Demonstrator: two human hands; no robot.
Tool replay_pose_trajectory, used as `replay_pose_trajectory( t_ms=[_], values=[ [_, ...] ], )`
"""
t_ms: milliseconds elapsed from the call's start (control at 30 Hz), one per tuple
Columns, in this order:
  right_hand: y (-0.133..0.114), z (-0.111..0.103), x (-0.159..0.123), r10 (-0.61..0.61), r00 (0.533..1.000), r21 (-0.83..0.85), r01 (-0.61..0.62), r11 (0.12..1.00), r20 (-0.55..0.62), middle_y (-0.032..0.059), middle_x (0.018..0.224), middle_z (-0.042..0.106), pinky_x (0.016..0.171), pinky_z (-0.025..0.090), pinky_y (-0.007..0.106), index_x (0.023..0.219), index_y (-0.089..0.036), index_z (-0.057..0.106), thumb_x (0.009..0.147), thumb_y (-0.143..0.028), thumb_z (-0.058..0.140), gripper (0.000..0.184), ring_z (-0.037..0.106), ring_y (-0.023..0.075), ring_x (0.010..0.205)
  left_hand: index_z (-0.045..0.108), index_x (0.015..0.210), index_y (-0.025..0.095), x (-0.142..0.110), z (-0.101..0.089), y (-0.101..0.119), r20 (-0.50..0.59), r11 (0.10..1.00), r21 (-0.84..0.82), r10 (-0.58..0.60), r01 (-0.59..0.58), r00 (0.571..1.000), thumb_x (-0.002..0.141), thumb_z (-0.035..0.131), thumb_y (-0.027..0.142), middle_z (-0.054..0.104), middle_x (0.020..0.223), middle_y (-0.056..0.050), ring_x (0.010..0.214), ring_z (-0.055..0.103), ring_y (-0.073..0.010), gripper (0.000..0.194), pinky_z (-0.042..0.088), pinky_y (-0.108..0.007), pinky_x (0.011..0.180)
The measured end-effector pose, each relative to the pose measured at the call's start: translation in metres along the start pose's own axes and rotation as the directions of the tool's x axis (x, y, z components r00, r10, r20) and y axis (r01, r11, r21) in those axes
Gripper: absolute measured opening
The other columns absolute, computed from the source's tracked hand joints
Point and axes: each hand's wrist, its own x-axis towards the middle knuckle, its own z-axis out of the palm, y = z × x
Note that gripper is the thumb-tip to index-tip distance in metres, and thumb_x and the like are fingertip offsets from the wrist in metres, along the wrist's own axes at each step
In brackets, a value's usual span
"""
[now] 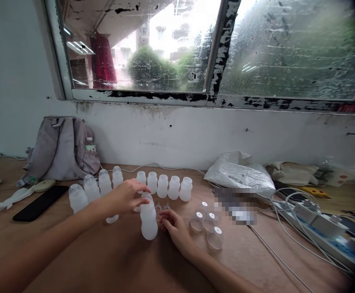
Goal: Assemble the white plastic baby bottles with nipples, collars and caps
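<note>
My left hand (131, 197) is closed around the top of a frosted baby bottle (149, 224), its thumb and fingers on either side of the neck. The bottle stands nearly upright, tilted slightly. Just right of it, my right hand (174, 228) rests low over the table with its fingers loosely bent and apart, holding nothing visible. Small clear teats (162, 207) lie behind the hands, partly hidden. Several open frosted bottles (162, 187) stand in a row at the back. Capped bottles (91, 188) line the left side. Clear domed caps (214, 238) sit to the right.
A grey backpack (58, 148) leans on the wall, with a black phone-like slab (40, 203) in front. Bubble-wrap packaging (240, 173) lies at the back right. A power strip (312, 228) with white cables runs along the right side. The window (141, 49) is above.
</note>
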Motion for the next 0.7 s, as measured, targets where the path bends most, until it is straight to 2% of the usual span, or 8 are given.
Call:
replay_pose_trajectory(
  t_ms=[167,267,500,700],
  values=[
    [-0.001,-0.002,-0.001,-0.015,1.0,-0.043,0.015,0.999,0.001,-0.0018,0.063,0.054,0.052,0.04,0.024,0.081,-0.017,0.054,0.07,-0.017,0.046,0.014,0.05,0.0117,0.053,0.062,0.097,0.021,0.018,-0.033,-0.032,-0.062,0.975,0.191,-0.103,0.114,0.993,0.077,0.049,0.043,0.065,0.089,-0.003,0.089,0.054,-0.0195,0.033,0.041,-0.027,0.075],
    [-0.002,-0.002,-0.001,-0.028,1.0,-0.057,0.028,0.998,0.009,-0.0019,0.062,0.053,0.053,0.04,0.024,0.081,-0.017,0.054,0.07,-0.016,0.044,0.014,0.049,0.012,0.054,0.062,0.098,0.022,0.027,-0.041,-0.053,-0.061,0.943,0.272,-0.183,0.193,0.981,0.076,0.046,0.046,0.065,0.09,-0.004,0.091,0.053,-0.0215,0.036,0.041,-0.027,0.072],
    [0.001,-0.002,-0.001,-0.022,1.0,-0.07,0.023,0.997,0.013,-0.0003,0.065,0.055,0.055,0.041,0.025,0.081,-0.017,0.054,0.07,-0.015,0.044,0.015,0.051,0.0128,0.056,0.061,0.1,0.023,0.045,-0.022,-0.086,-0.104,0.823,0.452,-0.335,0.344,0.937,0.076,0.046,0.042,0.065,0.096,-0.005,0.098,0.049,-0.0242,0.034,0.035,-0.032,0.078],
    [0.004,-0.001,0.0,-0.018,1.0,-0.077,0.019,0.997,0.011,-0.0005,0.064,0.056,0.053,0.041,0.024,0.081,-0.016,0.054,0.069,-0.015,0.044,0.015,0.051,0.0126,0.055,0.061,0.097,0.024,0.049,-0.006,-0.1,-0.113,0.801,0.455,-0.381,0.389,0.918,0.077,0.046,0.036,0.065,0.098,-0.006,0.1,0.048,-0.0248,0.028,0.031,-0.036,0.081]
  ],
)
